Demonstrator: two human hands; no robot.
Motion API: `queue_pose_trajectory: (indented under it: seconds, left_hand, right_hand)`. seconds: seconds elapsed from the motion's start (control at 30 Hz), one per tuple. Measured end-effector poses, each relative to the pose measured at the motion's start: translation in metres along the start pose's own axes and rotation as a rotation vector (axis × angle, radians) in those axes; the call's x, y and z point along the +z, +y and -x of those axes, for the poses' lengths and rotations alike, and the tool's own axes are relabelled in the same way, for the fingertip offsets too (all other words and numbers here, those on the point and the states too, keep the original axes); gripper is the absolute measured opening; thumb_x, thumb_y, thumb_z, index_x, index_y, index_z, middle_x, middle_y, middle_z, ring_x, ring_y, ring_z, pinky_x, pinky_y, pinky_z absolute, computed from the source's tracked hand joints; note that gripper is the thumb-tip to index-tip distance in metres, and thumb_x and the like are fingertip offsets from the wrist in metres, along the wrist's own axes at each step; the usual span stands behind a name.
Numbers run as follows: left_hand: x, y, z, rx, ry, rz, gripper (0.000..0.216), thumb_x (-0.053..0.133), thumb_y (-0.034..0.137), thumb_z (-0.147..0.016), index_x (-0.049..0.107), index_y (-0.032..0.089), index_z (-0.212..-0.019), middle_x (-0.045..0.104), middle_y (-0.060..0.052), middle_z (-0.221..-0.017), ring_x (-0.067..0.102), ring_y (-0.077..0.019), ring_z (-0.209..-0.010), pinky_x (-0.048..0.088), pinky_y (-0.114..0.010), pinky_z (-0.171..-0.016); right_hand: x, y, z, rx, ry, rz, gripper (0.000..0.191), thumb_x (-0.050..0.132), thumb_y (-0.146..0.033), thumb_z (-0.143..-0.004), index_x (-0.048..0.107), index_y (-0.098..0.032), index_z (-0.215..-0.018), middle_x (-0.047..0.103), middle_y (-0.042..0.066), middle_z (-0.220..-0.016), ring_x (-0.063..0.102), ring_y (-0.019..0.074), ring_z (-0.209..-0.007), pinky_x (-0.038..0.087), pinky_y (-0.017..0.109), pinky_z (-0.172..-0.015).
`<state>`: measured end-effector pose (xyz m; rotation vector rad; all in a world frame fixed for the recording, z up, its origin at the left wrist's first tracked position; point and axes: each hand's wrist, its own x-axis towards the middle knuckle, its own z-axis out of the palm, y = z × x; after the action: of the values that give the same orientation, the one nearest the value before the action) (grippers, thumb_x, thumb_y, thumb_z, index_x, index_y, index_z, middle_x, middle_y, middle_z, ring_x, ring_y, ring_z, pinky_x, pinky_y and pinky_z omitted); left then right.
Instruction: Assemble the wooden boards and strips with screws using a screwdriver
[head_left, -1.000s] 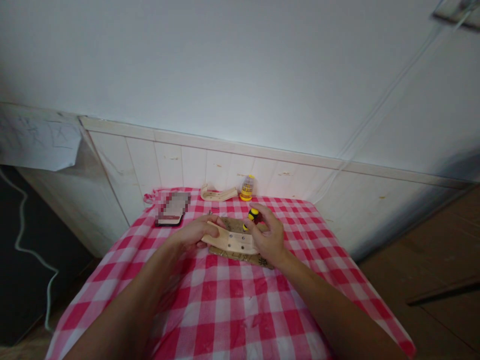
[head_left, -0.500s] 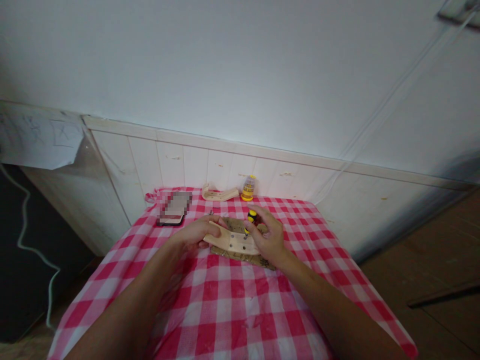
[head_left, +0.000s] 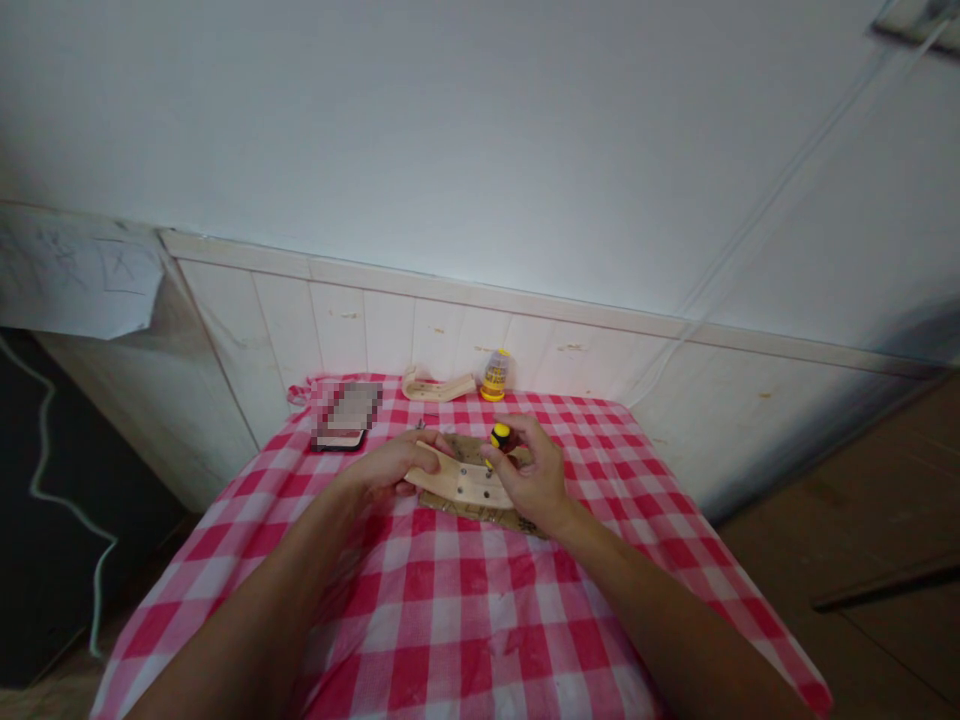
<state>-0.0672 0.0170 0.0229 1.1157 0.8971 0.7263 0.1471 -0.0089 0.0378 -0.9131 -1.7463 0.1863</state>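
A light wooden board (head_left: 439, 473) with an upturned end and several dark screws lies on a brown cardboard piece (head_left: 484, 513). My left hand (head_left: 401, 462) grips the board's raised left end, thumb on top. In my right hand (head_left: 536, 470) is a short yellow-and-black screwdriver (head_left: 501, 435), held by its handle between thumb and fingers. It stands slightly tilted, its lower end by one of the screws; whether the tip sits in the screw head I cannot tell. The board's right end is hidden behind my right hand.
At the back, against the white panelled wall, are another curved wooden piece (head_left: 439, 388) and a clear-and-yellow container (head_left: 495, 375). A phone (head_left: 346, 418) lies back left on the red-and-white checked tablecloth (head_left: 420, 620). Small dark bits (head_left: 420, 425) lie beyond my left hand.
The screwdriver handle has tilted a little and my right fingers have shifted around it. My left hand and the board stay in place.
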Motion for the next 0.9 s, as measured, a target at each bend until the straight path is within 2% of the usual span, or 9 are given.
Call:
queue_pose_trajectory:
  seconds: [0.13,0.3,0.5,0.6,0.73,0.9]
  left_hand:
    - [-0.002,-0.003,-0.002,0.003,-0.005,0.013,0.038,0.059,0.018,-0.049,0.062,0.014,-0.086,0.058,0.003,-0.058,0.04,-0.0066,-0.038,0.014,-0.018,-0.034]
    - [-0.004,-0.005,-0.004,0.009,-0.022,0.007,0.037,0.058,0.018,-0.05,0.063,0.014,-0.086,0.057,0.003,-0.059,0.039,-0.0064,-0.039,0.015,-0.019,-0.036]
    - [-0.002,-0.002,-0.002,0.011,-0.026,0.007,0.035,0.058,0.017,-0.049,0.061,0.015,-0.084,0.057,0.004,-0.059,0.04,-0.0064,-0.039,0.015,-0.018,-0.036]
    - [0.002,0.0,0.001,0.015,-0.045,-0.023,0.035,0.059,0.019,-0.05,0.061,0.014,-0.084,0.057,0.003,-0.059,0.04,-0.0063,-0.038,0.016,-0.018,-0.034]
    - [0.007,0.0,0.002,-0.004,-0.096,-0.035,0.034,0.06,0.018,-0.05,0.06,0.015,-0.083,0.057,0.004,-0.059,0.037,-0.0056,-0.036,0.016,-0.017,-0.032]
    - [0.009,-0.002,0.002,0.0,-0.124,-0.015,0.033,0.061,0.017,-0.052,0.059,0.015,-0.085,0.056,0.004,-0.059,0.036,-0.0051,-0.036,0.015,-0.017,-0.033]
  right_hand:
    - [0.001,-0.001,-0.001,-0.008,0.025,0.008,0.015,0.071,-0.028,-0.083,0.061,-0.024,-0.093,0.063,0.0,-0.077,0.061,0.0161,-0.066,0.051,0.028,-0.06]
    - [0.003,0.002,-0.002,0.002,0.062,-0.006,0.018,0.074,-0.029,-0.081,0.058,-0.024,-0.089,0.061,-0.002,-0.075,0.059,0.015,-0.064,0.049,0.026,-0.058]
    - [0.004,0.002,-0.001,0.046,0.094,-0.046,0.02,0.075,-0.027,-0.079,0.059,-0.024,-0.091,0.062,-0.002,-0.075,0.059,0.0147,-0.064,0.05,0.026,-0.058]
    - [0.002,0.0,-0.003,0.108,0.125,-0.121,0.025,0.075,-0.026,-0.08,0.061,-0.024,-0.1,0.065,-0.001,-0.081,0.063,0.0153,-0.068,0.054,0.027,-0.062]
    - [0.0,0.001,-0.006,0.157,0.044,-0.17,0.034,0.075,-0.028,-0.082,0.064,-0.024,-0.113,0.071,0.002,-0.091,0.068,0.0172,-0.076,0.058,0.03,-0.07]
    - [0.001,0.002,-0.004,0.148,-0.075,-0.184,0.039,0.078,-0.031,-0.081,0.068,-0.027,-0.119,0.075,0.003,-0.097,0.072,0.019,-0.082,0.06,0.031,-0.073]
